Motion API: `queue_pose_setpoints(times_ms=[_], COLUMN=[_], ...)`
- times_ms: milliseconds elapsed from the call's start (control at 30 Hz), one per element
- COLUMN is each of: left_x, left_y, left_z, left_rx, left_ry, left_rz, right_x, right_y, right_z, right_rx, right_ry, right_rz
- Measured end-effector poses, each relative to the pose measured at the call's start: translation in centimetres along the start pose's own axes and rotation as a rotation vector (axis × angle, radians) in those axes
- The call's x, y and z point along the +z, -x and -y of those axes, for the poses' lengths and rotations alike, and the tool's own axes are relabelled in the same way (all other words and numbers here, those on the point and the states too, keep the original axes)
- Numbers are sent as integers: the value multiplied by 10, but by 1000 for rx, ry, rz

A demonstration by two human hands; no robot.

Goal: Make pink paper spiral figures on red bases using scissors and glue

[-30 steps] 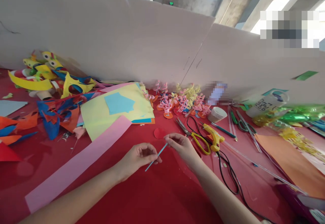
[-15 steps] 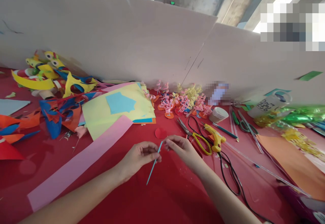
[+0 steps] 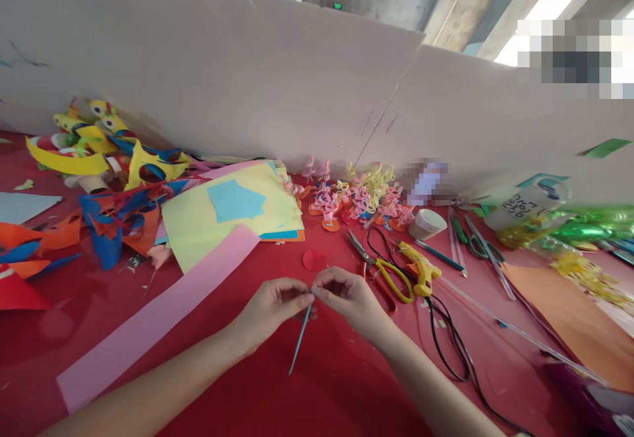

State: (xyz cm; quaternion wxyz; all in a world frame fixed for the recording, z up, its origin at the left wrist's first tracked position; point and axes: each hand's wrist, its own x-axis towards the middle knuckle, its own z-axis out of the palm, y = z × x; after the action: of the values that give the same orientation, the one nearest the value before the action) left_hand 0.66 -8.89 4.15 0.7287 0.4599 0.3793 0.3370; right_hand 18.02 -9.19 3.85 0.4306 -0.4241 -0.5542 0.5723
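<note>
Between my left thumb and fingers is the upper part of a thin light-blue stick (image 3: 300, 344), which slants down toward me. My left hand (image 3: 283, 300) is closed in a pinch around it. At the stick's top end, my right hand (image 3: 341, 292) pinches too, its fingertips touching those of the left; the tip itself is hidden by the fingers. Just beyond the hands a small red paper circle (image 3: 314, 260) lies flat on the red table (image 3: 317, 397).
Scissors (image 3: 381, 268) and a yellow glue gun (image 3: 421, 268) with a black cord lie to the right. A pink paper strip (image 3: 163, 318) and yellow sheet (image 3: 232, 209) are at left. Pink curled-paper pieces (image 3: 329, 202) stand behind, by the white board (image 3: 222, 74).
My right hand has moved left and closed on the top end of the blue stick. The stick's lower end has shifted slightly toward me.
</note>
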Motion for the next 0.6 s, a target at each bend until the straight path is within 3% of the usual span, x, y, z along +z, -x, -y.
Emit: queue_pose_setpoints(times_ms=[267,600], left_x=[-2,2], left_y=[0,0], left_z=[0,-6], left_rx=[51,23], left_ry=[-71,-16], left_rz=[-87,-166], right_x=[-10,-10], right_y=[0,0], right_z=[8,12], right_rx=[-8,19], right_ry=[129,64], right_rz=[45,26])
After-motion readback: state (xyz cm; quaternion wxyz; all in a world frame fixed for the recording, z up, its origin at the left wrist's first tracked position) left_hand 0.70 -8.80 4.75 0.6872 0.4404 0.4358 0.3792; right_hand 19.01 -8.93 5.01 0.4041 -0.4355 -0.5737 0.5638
